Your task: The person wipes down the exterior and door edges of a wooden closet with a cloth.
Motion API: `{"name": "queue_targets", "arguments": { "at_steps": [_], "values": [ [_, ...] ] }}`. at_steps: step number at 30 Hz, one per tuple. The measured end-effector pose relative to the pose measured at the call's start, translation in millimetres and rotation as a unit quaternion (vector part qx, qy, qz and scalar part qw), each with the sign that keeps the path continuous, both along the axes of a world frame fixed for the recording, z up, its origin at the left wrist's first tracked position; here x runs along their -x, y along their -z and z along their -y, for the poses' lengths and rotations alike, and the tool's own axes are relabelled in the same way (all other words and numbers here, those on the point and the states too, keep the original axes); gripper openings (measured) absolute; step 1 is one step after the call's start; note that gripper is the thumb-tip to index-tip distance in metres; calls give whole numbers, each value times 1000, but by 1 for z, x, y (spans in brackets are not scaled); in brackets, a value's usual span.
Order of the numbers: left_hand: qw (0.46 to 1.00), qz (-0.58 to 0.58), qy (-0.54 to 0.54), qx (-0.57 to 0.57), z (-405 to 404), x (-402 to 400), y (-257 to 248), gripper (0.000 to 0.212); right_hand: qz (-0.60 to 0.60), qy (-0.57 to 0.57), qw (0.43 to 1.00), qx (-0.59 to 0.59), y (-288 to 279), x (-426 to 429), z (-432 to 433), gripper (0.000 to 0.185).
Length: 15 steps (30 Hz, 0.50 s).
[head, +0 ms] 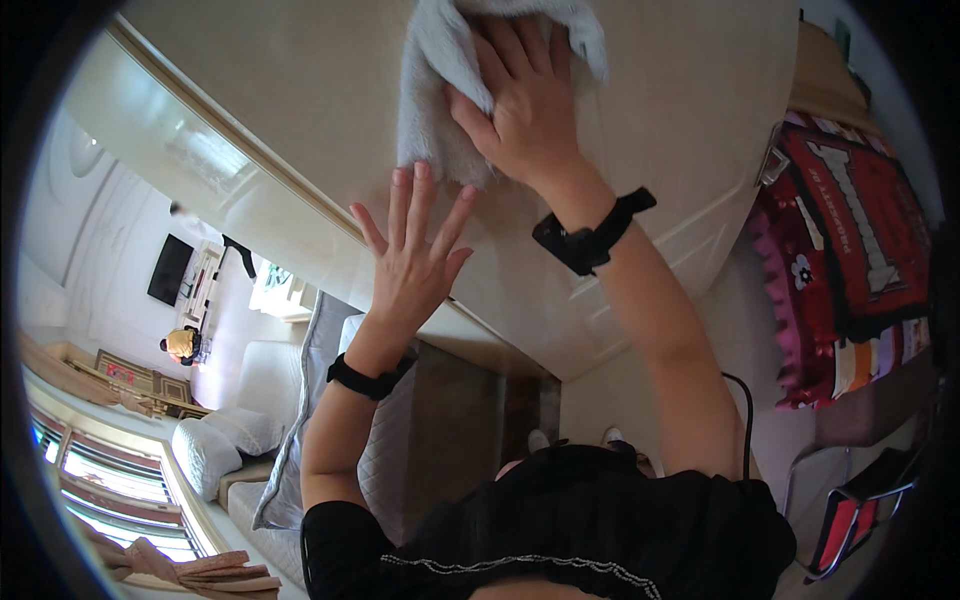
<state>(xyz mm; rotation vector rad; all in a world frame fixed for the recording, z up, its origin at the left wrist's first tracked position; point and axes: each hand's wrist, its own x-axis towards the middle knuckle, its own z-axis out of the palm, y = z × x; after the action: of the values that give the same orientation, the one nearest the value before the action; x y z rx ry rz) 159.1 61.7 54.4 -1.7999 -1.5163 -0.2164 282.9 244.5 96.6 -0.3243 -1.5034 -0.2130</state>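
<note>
My right hand [525, 105] presses a white fluffy cloth [435, 112] against a glossy cream door [660, 97]. One fold of the cloth lies over the back of the fingers near the thumb, and its upper end runs out of the picture. Lower and to the left, my left hand [412, 247] is spread with its fingers apart. Its fingertips reach the cloth's lower edge and it holds nothing. The hand lies over the door near its left edge; whether the palm touches the surface I cannot tell. Black bands circle both wrists.
A metal latch [772, 157] sits on the door's right edge. Beyond it are a stack of red and patterned textiles [847, 225] and a metal-framed chair [855, 517]. Leftward are a sofa [262, 375], a window [120, 495], a television [170, 270] and a person in yellow [180, 343].
</note>
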Motion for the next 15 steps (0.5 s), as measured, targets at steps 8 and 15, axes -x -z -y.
{"name": "queue_targets", "arguments": {
  "at_steps": [8, 15],
  "values": [
    [998, 22, 60, 15, -14, -5, -12, 70, 112, 52, 975, 185, 175, -13, 12, 60],
    [997, -49, -29, 52, -32, -28, -28, 93, 153, 47, 928, 338, 290, -30, 36, 62]
  ]
}}
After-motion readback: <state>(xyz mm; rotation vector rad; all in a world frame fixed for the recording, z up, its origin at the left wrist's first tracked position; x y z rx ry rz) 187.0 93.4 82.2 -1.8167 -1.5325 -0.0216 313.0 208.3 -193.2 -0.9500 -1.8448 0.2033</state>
